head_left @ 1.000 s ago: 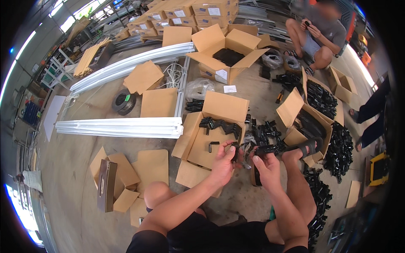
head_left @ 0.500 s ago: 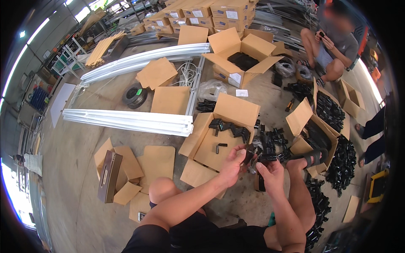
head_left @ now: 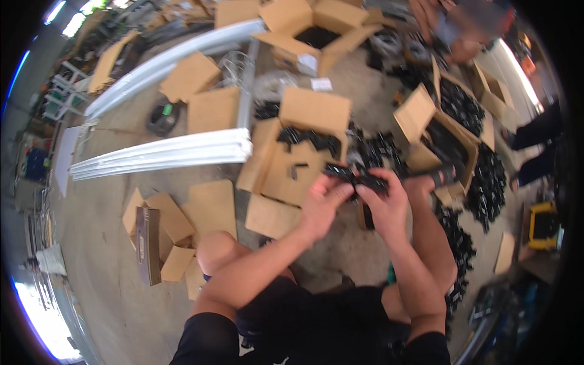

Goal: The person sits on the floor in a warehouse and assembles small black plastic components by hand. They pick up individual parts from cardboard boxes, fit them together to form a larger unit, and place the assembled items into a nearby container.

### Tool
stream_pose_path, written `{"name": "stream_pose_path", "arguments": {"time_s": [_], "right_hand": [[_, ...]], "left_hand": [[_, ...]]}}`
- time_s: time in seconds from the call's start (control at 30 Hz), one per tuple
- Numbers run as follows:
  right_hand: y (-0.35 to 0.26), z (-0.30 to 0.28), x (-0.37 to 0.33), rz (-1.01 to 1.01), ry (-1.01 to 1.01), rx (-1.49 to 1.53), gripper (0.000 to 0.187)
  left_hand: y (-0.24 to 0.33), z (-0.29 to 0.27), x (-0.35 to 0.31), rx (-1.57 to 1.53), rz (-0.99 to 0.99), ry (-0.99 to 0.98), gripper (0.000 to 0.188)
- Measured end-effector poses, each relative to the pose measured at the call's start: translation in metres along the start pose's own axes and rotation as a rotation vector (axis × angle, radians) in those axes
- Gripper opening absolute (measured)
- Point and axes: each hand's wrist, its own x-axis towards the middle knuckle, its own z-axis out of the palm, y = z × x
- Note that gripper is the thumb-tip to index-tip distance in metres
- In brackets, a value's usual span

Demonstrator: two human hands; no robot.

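My left hand (head_left: 322,210) is closed on a black plastic piece (head_left: 338,172), pinched between thumb and fingers. Close beside it, my right hand (head_left: 389,207) grips another black plastic piece (head_left: 372,180); the two pieces meet or nearly meet, and blur hides which. Just beyond my hands stands an open cardboard box (head_left: 316,109). Inside lie a row of black angled pieces (head_left: 310,141) and a small loose one (head_left: 298,170). A heap of similar black parts (head_left: 380,152) rests on the floor behind my right hand.
To the right, an open carton (head_left: 465,146) holds black parts, with a big pile (head_left: 488,188) beside it. White metal profiles (head_left: 161,152) and a black spool (head_left: 163,117) lie on the left. Another person (head_left: 462,30) sits at the upper right; someone's dark-trousered legs (head_left: 538,131) show at the right.
My hands have come together, bringing the two black pieces close to each other. The view has tilted, so the surroundings sit higher and further left in the picture.
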Motion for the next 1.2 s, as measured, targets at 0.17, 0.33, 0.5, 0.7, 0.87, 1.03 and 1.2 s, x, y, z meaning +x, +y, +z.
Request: {"name": "stream_pose_path", "arguments": {"time_s": [0.17,0.33,0.5,0.7,0.87,1.03,1.2], "right_hand": [[-0.016,-0.002,-0.002,-0.025,-0.076,0.100,0.035],[-0.019,-0.006,-0.002,-0.028,-0.114,0.140,0.034],[-0.020,-0.007,-0.003,-0.041,-0.137,0.179,0.037],[-0.018,-0.012,-0.004,-0.061,-0.186,0.216,0.039],[-0.019,-0.010,-0.006,-0.063,-0.178,0.219,0.038],[-0.022,-0.010,-0.007,-0.057,-0.193,0.102,0.041],[-0.032,-0.028,0.007,-0.222,-0.279,-0.321,0.038]], "left_hand": [[0.006,0.008,0.002,0.044,0.035,-0.081,0.051],[0.010,0.002,0.005,0.056,0.019,-0.127,0.044],[0.017,0.003,0.005,-0.013,0.007,-0.141,0.038],[0.018,-0.008,0.008,-0.044,-0.016,-0.204,0.041],[0.026,-0.004,0.006,0.059,0.011,-0.187,0.041],[0.027,-0.006,0.004,0.280,0.074,-0.173,0.046],[0.028,0.011,-0.005,0.406,0.074,-0.213,0.053]]}}
